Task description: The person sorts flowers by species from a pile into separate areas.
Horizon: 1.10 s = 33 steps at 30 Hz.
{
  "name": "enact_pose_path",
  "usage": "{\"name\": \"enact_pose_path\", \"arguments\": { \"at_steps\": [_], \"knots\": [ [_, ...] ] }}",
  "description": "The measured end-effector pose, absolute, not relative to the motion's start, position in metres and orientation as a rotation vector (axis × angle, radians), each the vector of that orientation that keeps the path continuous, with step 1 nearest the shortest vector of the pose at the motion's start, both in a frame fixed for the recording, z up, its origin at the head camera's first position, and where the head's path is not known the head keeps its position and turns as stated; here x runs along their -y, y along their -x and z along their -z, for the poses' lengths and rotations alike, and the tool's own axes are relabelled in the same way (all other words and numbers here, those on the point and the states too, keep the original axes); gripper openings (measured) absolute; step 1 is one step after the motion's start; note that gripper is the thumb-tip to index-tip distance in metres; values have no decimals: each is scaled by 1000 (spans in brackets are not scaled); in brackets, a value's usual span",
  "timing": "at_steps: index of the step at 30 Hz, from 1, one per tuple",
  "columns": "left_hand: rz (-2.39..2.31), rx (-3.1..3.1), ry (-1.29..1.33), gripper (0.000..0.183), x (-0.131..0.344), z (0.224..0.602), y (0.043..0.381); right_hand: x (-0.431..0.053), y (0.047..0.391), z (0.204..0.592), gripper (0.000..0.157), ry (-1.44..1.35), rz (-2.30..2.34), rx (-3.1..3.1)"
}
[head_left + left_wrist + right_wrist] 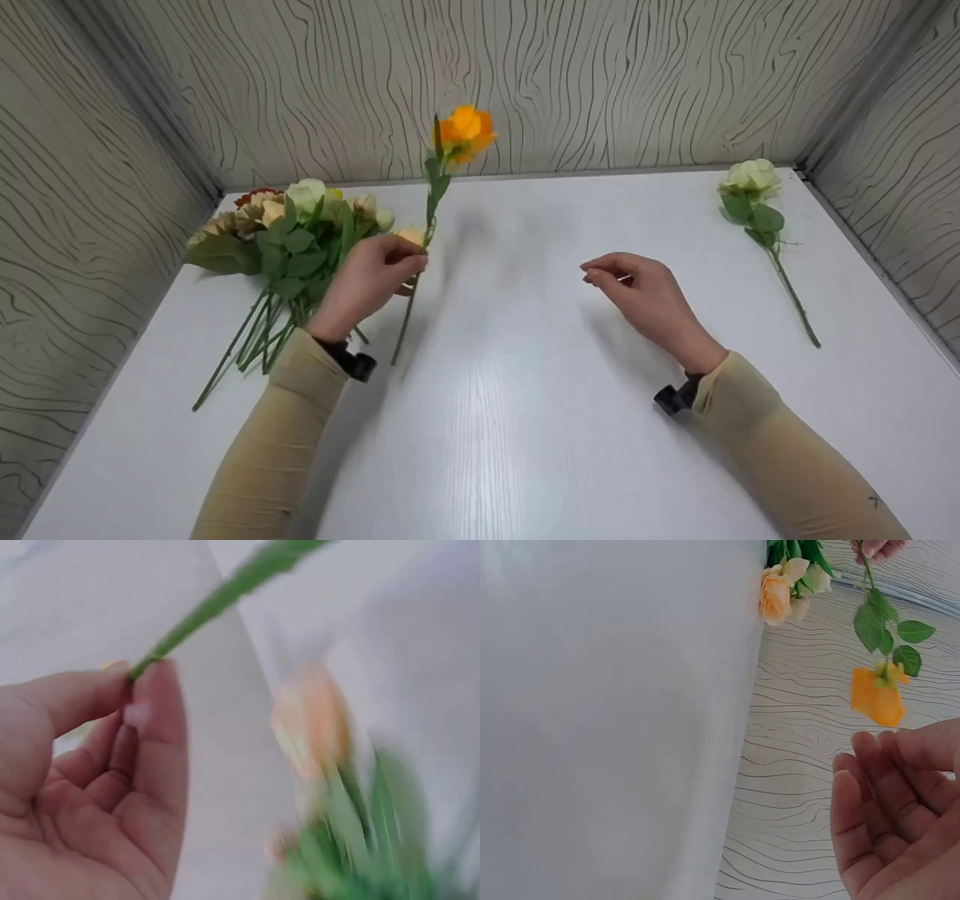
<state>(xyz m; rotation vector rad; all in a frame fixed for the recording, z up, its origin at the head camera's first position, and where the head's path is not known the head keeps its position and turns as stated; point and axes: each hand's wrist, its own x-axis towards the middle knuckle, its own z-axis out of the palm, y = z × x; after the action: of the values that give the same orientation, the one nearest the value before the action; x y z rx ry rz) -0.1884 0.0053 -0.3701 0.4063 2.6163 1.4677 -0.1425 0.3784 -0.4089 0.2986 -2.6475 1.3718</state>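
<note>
My left hand (367, 277) pinches the green stem of an orange rose (465, 133) between thumb and fingertips. The rose is held up off the table, bloom at the top and bare stem end slanting down. In the left wrist view the stem (217, 606) runs up and to the right from the fingertips. My right hand (645, 292) hovers over the table to the right, fingers loosely curled with nothing between them. Beside the left hand lies a bunch of flowers (300, 259) with cream, pale, beige and red blooms; the hand and wrist hide part of it.
A single white rose (754, 180) with leaves lies at the right back of the white table (480, 420), its stem pointing toward the front. Wood-patterned panels (525, 82) stand at the back and both sides. A peach bloom (311, 720) appears blurred in the left wrist view.
</note>
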Motion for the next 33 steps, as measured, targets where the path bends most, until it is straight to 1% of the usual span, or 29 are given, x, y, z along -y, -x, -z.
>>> {"name": "enact_pose_path", "arguments": {
  "at_steps": [5, 9, 12, 14, 17, 22, 25, 28, 33],
  "knots": [
    [-1787, -2345, -539, 15, -61, 374, 171, -364, 142, 399, 25, -345, -1688, 2468],
    [-1853, -2195, -595, 16, -96, 379, 158, -351, 140, 391, 31, -365, -1907, 2388],
    [-1857, -2139, -611, 16, -113, 385, 151, -344, 138, 388, 34, -348, -2034, 2373],
    [-1858, -2116, -614, 16, -119, 389, 148, -341, 138, 388, 34, -326, -2104, 2356],
    [-1859, -2090, -618, 13, -125, 393, 146, -339, 139, 391, 30, -285, -2182, 2312],
    [-1869, -2031, -608, 15, -130, 398, 147, -340, 140, 392, 26, -228, -2228, 2267],
    [-1823, -2006, -610, 18, -133, 400, 146, -343, 141, 391, 26, -191, -2246, 2210],
    [-1755, -2004, -625, 17, -137, 402, 146, -348, 142, 389, 26, -150, -2246, 2130],
    [-1732, -2045, -636, 12, -141, 404, 147, -351, 144, 388, 32, -134, -2255, 2093]
  ]
}}
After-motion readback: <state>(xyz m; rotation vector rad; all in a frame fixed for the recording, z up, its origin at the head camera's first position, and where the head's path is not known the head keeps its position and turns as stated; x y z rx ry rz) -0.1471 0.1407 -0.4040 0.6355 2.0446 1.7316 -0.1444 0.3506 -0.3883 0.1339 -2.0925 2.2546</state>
